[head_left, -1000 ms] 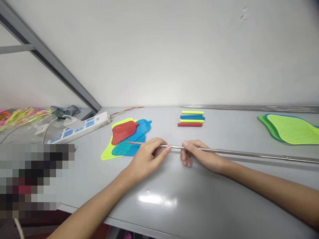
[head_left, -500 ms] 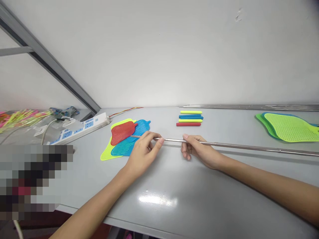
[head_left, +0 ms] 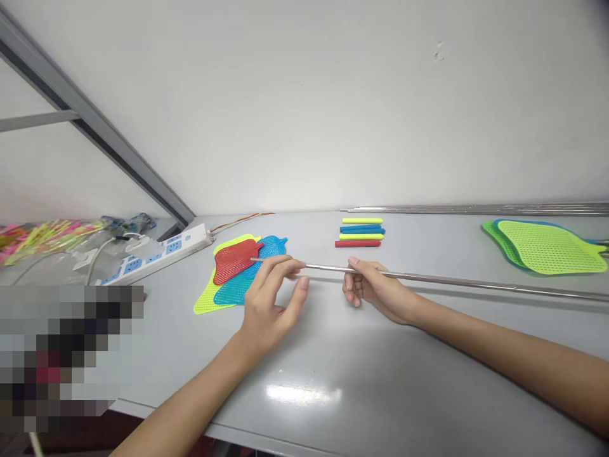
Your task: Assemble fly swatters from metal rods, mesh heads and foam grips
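My right hand pinches a long thin telescopic metal rod between thumb and fingers; the rod runs past the right edge of the view. Toward its thin left end, my left hand is open, the thumb apart from the fingers, which hang at the rod and cover part of it. The rod's tip shows above a red fly swatter head. Under and around that lie blue fly swatter heads and yellow ones. Beyond my hands, several coloured plastic tubes lie in a row, the red tube nearest.
More metal rods lie along the wall. Green and blue swatter heads are stacked at the right. A power strip with plugs and cables sits at the left, by plastic bags of coloured pieces. A blurred-out patch covers the lower left.
My left thumb has lifted off the rod and the fingers have spread. My right hand keeps its pinch on the rod. The view has shifted slightly.
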### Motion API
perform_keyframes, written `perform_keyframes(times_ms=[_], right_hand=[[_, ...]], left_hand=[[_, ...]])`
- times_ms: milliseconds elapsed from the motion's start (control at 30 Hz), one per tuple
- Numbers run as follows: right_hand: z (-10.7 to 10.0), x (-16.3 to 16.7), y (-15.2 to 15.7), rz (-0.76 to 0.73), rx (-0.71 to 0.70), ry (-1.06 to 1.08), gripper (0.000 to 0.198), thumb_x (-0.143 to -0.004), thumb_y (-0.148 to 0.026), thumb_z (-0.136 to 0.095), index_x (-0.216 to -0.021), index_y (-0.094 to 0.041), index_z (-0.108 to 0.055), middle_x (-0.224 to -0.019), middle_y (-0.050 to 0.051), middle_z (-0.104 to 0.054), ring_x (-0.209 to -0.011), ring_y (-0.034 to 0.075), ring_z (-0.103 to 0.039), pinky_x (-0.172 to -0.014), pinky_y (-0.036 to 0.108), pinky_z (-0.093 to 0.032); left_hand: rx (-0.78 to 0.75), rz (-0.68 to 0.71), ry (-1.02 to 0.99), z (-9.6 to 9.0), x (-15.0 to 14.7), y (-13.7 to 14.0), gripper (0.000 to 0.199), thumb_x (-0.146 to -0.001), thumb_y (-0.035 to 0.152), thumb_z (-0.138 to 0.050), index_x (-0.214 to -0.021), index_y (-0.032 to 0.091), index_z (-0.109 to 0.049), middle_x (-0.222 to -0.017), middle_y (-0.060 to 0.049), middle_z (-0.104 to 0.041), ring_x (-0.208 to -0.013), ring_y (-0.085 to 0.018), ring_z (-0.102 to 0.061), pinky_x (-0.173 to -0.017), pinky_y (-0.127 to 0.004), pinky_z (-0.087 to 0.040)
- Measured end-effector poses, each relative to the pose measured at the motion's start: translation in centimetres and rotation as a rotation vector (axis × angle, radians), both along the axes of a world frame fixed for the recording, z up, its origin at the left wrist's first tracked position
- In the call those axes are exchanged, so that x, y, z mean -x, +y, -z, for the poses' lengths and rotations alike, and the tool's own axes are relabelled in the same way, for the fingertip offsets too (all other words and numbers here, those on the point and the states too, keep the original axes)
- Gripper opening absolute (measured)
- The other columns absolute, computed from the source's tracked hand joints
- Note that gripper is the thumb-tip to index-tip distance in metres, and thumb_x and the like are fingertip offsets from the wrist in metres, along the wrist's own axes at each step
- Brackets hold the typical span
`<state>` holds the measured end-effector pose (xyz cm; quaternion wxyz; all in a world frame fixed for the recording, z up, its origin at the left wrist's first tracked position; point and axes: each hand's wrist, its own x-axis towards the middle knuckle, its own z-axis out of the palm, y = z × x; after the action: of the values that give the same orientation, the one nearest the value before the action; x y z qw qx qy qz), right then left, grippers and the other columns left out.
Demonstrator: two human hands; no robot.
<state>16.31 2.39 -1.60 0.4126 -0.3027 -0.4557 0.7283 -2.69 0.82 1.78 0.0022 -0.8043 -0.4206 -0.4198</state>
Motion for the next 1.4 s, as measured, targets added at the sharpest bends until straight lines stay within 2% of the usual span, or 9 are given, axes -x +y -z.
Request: perform_keyframes(times_ms=[100,267,367,467,567,633,1000,1200,1400], right_hand=[[-0.1,0.0,-0.1,-0.015,-0.018,-0.014,0.042,-0.082,-0.044,-0.038,-0.059,-0.012,-0.053,-0.054,0.003,-0.053,-0.049,0.01,-0.046,-0.053,0.024,-0.036],[-0.1,0.1,-0.2,-0.039,-0.064,-0.054,0.043,-0.083,-0.044,-0.035,-0.061,-0.012,-0.053,-0.055,0.003,-0.053,-0.05,0.01,-0.047,-0.054,0.024,-0.036],[-0.2,0.1,-0.3,-0.067,-0.125,-0.11,0.044,-0.083,-0.045,-0.033,-0.062,-0.012,-0.054,-0.056,0.003,-0.054,-0.05,0.01,-0.046,-0.054,0.024,-0.037],[-0.4,0.2,-0.4,-0.102,-0.173,-0.168,0.047,-0.083,-0.047,-0.031,-0.061,-0.013,-0.054,-0.057,0.003,-0.054,-0.049,0.009,-0.046,-0.054,0.024,-0.038],[-0.6,0.3,-0.6,-0.141,-0.228,-0.22,0.048,-0.084,-0.047,-0.029,-0.063,-0.013,-0.055,-0.057,0.003,-0.055,-0.049,0.009,-0.047,-0.054,0.024,-0.038],[-0.7,0.3,-0.7,-0.166,-0.262,-0.248,0.047,-0.084,-0.047,-0.029,-0.066,-0.013,-0.055,-0.058,0.003,-0.056,-0.05,0.009,-0.047,-0.054,0.023,-0.038],[-0.5,0.2,-0.8,-0.201,-0.304,-0.309,0.048,-0.085,-0.047,-0.026,-0.068,-0.013,-0.056,-0.061,0.003,-0.056,-0.054,0.01,-0.048,-0.056,0.023,-0.039],[-0.5,0.1,-0.9,-0.229,-0.326,-0.323,0.048,-0.085,-0.046,-0.025,-0.067,-0.014,-0.055,-0.061,0.003,-0.057,-0.054,0.01,-0.048,-0.057,0.023,-0.039],[-0.8,0.3,-1.2,-0.227,-0.296,-0.307,0.048,-0.086,-0.044,-0.024,-0.065,-0.014,-0.054,-0.061,0.003,-0.057,-0.054,0.01,-0.048,-0.059,0.025,-0.037]], left_hand=[[0.075,-0.043,0.142,0.1,-0.1,0.2,0.026,-0.078,0.026,-0.049,-0.102,0.019,-0.048,-0.105,-0.006,-0.048,-0.098,-0.018,-0.047,-0.085,-0.033,-0.04],[0.246,-0.137,0.253,0.6,-0.1,0.8,0.033,-0.079,0.039,-0.044,-0.106,0.019,-0.046,-0.111,-0.006,-0.047,-0.106,-0.021,-0.041,-0.089,-0.036,-0.033],[0.255,-0.193,0.298,0.9,-0.3,0.8,0.038,-0.076,0.046,-0.045,-0.102,0.018,-0.045,-0.104,-0.006,-0.052,-0.099,-0.021,-0.044,-0.086,-0.037,-0.031],[0.26,-0.232,0.367,1.0,-0.4,0.6,0.034,-0.073,0.05,-0.046,-0.08,0.017,-0.05,-0.077,-0.003,-0.056,-0.077,-0.019,-0.049,-0.074,-0.035,-0.033],[0.262,-0.261,0.44,1.0,-0.5,0.5,0.037,-0.071,0.05,-0.047,-0.054,0.017,-0.041,-0.052,0.001,-0.047,-0.059,-0.015,-0.043,-0.063,-0.031,-0.031],[0.255,-0.282,0.45,1.1,-0.5,0.5,0.041,-0.069,0.05,-0.048,-0.048,0.018,-0.035,-0.046,0.002,-0.041,-0.054,-0.013,-0.039,-0.06,-0.029,-0.029],[0.245,-0.237,0.406,1.6,0.0,0.9,0.047,-0.071,0.049,-0.048,-0.041,0.016,-0.033,-0.038,0.004,-0.037,-0.042,-0.008,-0.032,-0.045,-0.023,-0.02],[0.169,-0.234,0.411,1.5,0.0,0.5,0.047,-0.072,0.048,-0.048,-0.04,0.016,-0.036,-0.037,0.004,-0.037,-0.04,-0.007,-0.034,-0.044,-0.022,-0.019],[0.173,-0.203,0.443,1.5,0.2,0.3,0.046,-0.075,0.045,-0.045,-0.041,0.016,-0.036,-0.039,0.003,-0.039,-0.04,-0.007,-0.032,-0.045,-0.022,-0.018]])
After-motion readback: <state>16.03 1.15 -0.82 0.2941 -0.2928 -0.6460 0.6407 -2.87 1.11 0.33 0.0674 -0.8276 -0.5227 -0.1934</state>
